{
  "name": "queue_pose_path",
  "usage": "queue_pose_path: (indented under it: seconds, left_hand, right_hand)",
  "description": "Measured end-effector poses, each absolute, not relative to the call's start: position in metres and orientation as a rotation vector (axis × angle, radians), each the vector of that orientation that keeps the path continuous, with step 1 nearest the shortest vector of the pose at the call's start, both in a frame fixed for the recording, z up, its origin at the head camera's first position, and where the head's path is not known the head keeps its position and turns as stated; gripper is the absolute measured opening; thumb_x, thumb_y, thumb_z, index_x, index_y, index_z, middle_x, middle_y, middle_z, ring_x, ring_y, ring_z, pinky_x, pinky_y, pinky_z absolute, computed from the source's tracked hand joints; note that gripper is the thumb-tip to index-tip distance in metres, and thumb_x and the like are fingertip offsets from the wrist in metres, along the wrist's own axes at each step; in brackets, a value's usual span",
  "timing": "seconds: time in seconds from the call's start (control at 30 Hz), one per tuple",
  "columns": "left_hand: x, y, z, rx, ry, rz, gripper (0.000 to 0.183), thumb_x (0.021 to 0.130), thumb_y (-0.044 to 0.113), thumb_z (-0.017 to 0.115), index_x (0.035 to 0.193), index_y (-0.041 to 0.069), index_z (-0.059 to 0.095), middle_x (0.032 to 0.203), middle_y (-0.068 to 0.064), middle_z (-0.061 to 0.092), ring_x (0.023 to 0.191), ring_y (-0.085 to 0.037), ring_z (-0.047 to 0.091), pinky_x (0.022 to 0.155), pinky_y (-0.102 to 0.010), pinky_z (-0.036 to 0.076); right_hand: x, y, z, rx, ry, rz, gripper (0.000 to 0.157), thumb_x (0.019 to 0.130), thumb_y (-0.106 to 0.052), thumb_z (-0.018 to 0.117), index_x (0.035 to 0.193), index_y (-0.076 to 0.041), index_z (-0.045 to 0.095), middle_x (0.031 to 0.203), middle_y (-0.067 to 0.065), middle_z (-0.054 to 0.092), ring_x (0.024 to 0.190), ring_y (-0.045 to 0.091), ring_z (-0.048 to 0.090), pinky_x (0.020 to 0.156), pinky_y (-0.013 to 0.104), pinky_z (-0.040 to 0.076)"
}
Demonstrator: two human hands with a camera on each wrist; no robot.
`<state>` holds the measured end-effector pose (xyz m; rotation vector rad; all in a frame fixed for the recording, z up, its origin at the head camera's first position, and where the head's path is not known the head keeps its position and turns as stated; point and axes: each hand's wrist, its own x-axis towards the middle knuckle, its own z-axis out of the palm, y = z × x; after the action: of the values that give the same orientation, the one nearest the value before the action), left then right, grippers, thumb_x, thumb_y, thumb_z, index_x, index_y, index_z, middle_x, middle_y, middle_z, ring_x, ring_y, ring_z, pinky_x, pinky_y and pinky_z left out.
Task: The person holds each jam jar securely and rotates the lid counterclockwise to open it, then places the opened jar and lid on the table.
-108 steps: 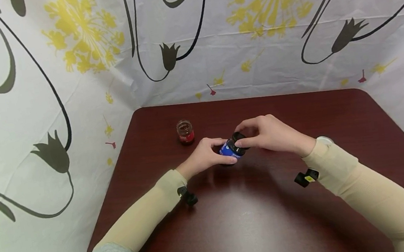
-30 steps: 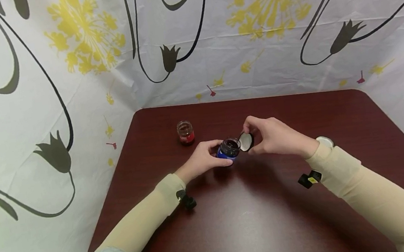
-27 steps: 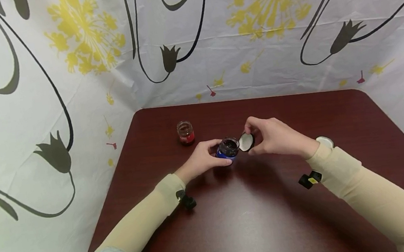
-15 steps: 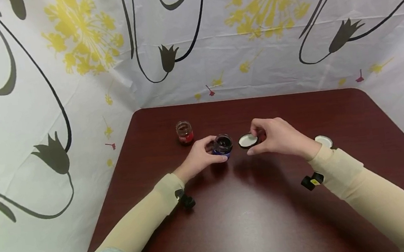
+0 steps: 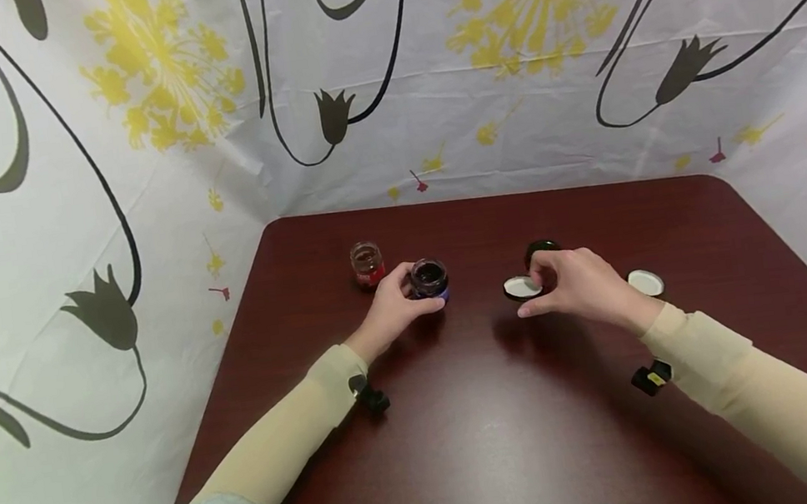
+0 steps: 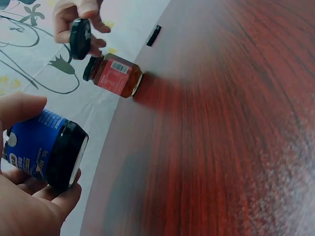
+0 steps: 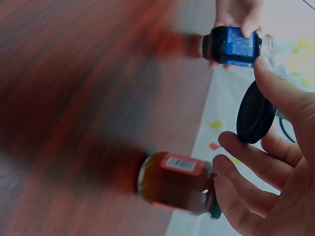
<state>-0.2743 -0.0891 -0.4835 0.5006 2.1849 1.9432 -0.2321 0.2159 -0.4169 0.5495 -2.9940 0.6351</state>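
Observation:
My left hand (image 5: 397, 307) grips a dark glass jar (image 6: 34, 142) with a blue label round its side. Its mouth is uncovered in the head view, and dark contents show inside. Above the table on the right, my right hand (image 5: 585, 288) pinches a black lid (image 5: 522, 288) by its edge, white inside facing up. The wrist views show the lid's black outside (image 7: 256, 115). Just behind the right hand stands a red-labelled jar (image 6: 115, 76) with a dark lid on it. In the head view that hand partly covers this jar.
An uncovered glass jar with a red label (image 5: 368, 266) stands left of the blue-labelled one. Another lid, white inside up (image 5: 646, 283), lies on the brown table (image 5: 485, 427) near the right wrist. A patterned cloth (image 5: 432, 114) hangs behind the table.
The black lid has come off the blue-labelled jar, turned white side up and moved right with the right hand. The left hand has carried the jar left. The lidded jar behind has come into view.

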Motion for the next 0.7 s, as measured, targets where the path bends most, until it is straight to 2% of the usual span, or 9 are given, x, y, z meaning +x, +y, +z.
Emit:
queue_pose_path:
  seconds: [0.07, 0.13, 0.3, 0.4, 0.6, 0.7]
  left_hand:
    - [-0.278, -0.088, -0.489, 0.488, 2.227, 1.930, 0.059, 0.065, 0.023, 0.082, 0.115, 0.018, 0.050, 0.113, 0.001, 0.057, 0.105, -0.009, 0.055, 0.084, -0.030, 0.046]
    - [-0.280, -0.088, -0.491, 0.484, 2.248, 1.924, 0.059, 0.065, 0.023, 0.082, 0.114, 0.018, 0.050, 0.112, 0.001, 0.057, 0.105, -0.009, 0.055, 0.084, -0.030, 0.046]
    - [-0.282, -0.088, -0.488, 0.457, 2.260, 1.914, 0.057, 0.067, 0.020, 0.082, 0.114, 0.016, 0.050, 0.113, 0.001, 0.056, 0.107, -0.009, 0.054, 0.085, -0.029, 0.045]
    - [-0.279, -0.088, -0.480, 0.440, 2.306, 1.895, 0.054, 0.068, 0.016, 0.081, 0.113, 0.012, 0.051, 0.112, -0.001, 0.057, 0.107, -0.011, 0.054, 0.087, -0.029, 0.044]
    - [-0.278, -0.087, -0.472, 0.393, 2.426, 1.820, 0.052, 0.071, 0.015, 0.079, 0.114, 0.009, 0.050, 0.113, -0.002, 0.056, 0.108, -0.013, 0.053, 0.089, -0.032, 0.043]
    - [-0.285, -0.087, -0.480, 0.374, 2.434, 1.806, 0.054, 0.071, 0.020, 0.079, 0.116, 0.013, 0.050, 0.115, 0.001, 0.055, 0.110, -0.010, 0.051, 0.091, -0.031, 0.041]
  right_hand:
    - [-0.231, 0.222, -0.421, 0.522, -2.993, 0.611, 0.053, 0.052, -0.065, 0.074, 0.080, -0.027, 0.050, 0.065, -0.009, 0.050, 0.052, 0.014, 0.037, 0.046, 0.031, 0.029]
    - [-0.231, 0.227, -0.426, 0.515, -2.979, 0.611, 0.054, 0.053, -0.064, 0.074, 0.085, -0.027, 0.052, 0.073, -0.011, 0.054, 0.056, 0.012, 0.043, 0.047, 0.031, 0.033]
    - [-0.232, 0.240, -0.434, 0.553, -2.954, 0.635, 0.074, 0.056, -0.059, 0.076, 0.119, -0.028, 0.050, 0.097, -0.011, 0.061, 0.069, 0.007, 0.056, 0.052, 0.030, 0.040]
    - [-0.230, 0.249, -0.437, 0.579, -2.956, 0.619, 0.084, 0.059, -0.052, 0.079, 0.131, -0.029, 0.044, 0.097, -0.009, 0.063, 0.067, 0.007, 0.056, 0.050, 0.029, 0.040]
    - [-0.227, 0.263, -0.441, 0.611, -2.900, 0.590, 0.086, 0.060, -0.038, 0.083, 0.134, -0.026, 0.042, 0.097, -0.008, 0.064, 0.073, 0.006, 0.059, 0.058, 0.032, 0.043]
    - [-0.225, 0.269, -0.441, 0.602, -2.894, 0.591, 0.086, 0.059, -0.035, 0.084, 0.134, -0.026, 0.041, 0.099, -0.008, 0.064, 0.079, 0.009, 0.061, 0.060, 0.033, 0.044]
